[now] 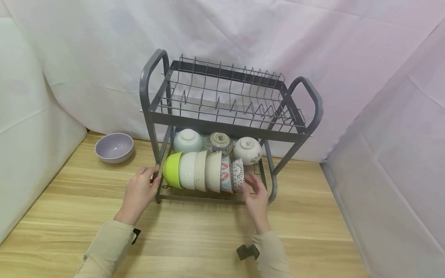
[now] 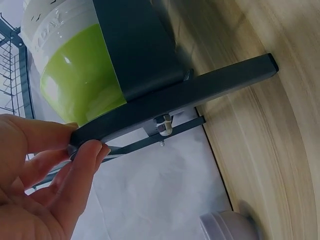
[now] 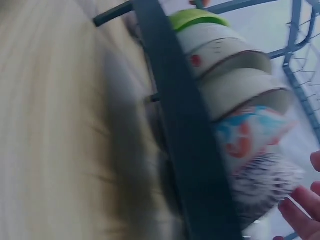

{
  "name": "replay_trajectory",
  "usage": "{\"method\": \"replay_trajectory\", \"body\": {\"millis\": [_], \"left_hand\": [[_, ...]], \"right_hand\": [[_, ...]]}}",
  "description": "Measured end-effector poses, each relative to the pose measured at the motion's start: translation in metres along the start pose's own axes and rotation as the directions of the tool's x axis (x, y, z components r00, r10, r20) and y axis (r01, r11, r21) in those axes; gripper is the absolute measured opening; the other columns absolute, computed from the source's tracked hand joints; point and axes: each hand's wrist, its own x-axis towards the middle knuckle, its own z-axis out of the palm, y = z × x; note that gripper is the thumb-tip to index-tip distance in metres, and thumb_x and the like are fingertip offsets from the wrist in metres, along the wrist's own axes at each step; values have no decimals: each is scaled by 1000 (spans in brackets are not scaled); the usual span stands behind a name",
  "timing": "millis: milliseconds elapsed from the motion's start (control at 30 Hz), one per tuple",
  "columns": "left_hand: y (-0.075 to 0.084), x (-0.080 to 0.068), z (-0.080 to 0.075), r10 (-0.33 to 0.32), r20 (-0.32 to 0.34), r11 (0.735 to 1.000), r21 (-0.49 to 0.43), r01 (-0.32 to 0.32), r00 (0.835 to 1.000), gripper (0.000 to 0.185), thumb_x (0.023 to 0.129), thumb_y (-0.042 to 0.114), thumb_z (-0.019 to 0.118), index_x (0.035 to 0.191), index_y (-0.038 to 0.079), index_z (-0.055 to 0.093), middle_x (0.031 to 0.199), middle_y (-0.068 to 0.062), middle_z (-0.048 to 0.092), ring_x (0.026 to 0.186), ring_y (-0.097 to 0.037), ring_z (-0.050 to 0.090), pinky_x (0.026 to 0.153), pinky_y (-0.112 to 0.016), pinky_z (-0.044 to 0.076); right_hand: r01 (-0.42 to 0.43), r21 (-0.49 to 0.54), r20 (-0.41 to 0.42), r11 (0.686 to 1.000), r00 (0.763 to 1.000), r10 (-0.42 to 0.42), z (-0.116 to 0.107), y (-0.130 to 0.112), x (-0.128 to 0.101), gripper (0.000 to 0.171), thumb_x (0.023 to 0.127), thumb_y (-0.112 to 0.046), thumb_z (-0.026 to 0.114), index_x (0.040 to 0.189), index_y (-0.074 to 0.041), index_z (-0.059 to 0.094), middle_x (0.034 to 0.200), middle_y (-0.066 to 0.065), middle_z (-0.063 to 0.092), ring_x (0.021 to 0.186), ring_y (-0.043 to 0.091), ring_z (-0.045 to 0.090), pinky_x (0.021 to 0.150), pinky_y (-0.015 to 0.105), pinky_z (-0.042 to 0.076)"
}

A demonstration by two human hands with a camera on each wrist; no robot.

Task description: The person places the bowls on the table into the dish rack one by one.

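A dark grey two-tier dish rack (image 1: 208, 122) stands on the wooden table. My left hand (image 1: 140, 193) pinches its left front post (image 2: 170, 97) between thumb and fingers. On the lower tier, a front row of nested bowls stands on edge: a lime green bowl (image 1: 172, 170) at the left, white and cream bowls (image 1: 213, 172), a red-and-blue patterned bowl (image 1: 226, 173) and a black-and-white patterned bowl (image 1: 238, 175) at the right end. My right hand (image 1: 256, 197) is beside that last bowl, fingers loosely bent; the right wrist view is blurred, so contact is unclear.
Behind the row, a pale blue bowl (image 1: 188, 141), a dark patterned bowl (image 1: 218, 143) and a white bowl (image 1: 247, 150) lie upside down. Wire dividers (image 1: 217, 90) line the upper tier. A lilac bowl (image 1: 114, 148) sits upright on the table, left of the rack. White cloth hangs behind.
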Motion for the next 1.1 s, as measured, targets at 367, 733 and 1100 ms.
{"method": "replay_trajectory", "body": {"millis": [367,733,1100], "left_hand": [[-1,-1,1,16,-26,1000,0,-16,1000,28,74,-4,67,101,-8,61,90,-24,61,65,-32,62,50,-44,51],[-2,-2,2,25,-36,1000,-9,-25,999,26,73,-4,68,98,-7,63,90,-22,62,64,-31,64,52,-44,51],[-5,1,2,43,-18,999,-26,-43,999,25,74,-4,66,98,-9,61,89,-23,61,66,-31,63,54,-42,52]], "right_hand": [[126,20,-454,992,885,-103,-64,-38,53,25,88,-4,54,109,10,56,101,5,62,92,6,56,83,19,46],[191,74,-336,979,929,-156,-82,-23,91,19,87,-2,55,104,5,61,87,-13,62,83,3,60,75,15,49],[144,376,-207,916,976,-68,-83,-16,95,12,88,-5,56,94,-14,62,83,4,61,81,14,60,72,21,53]]}}
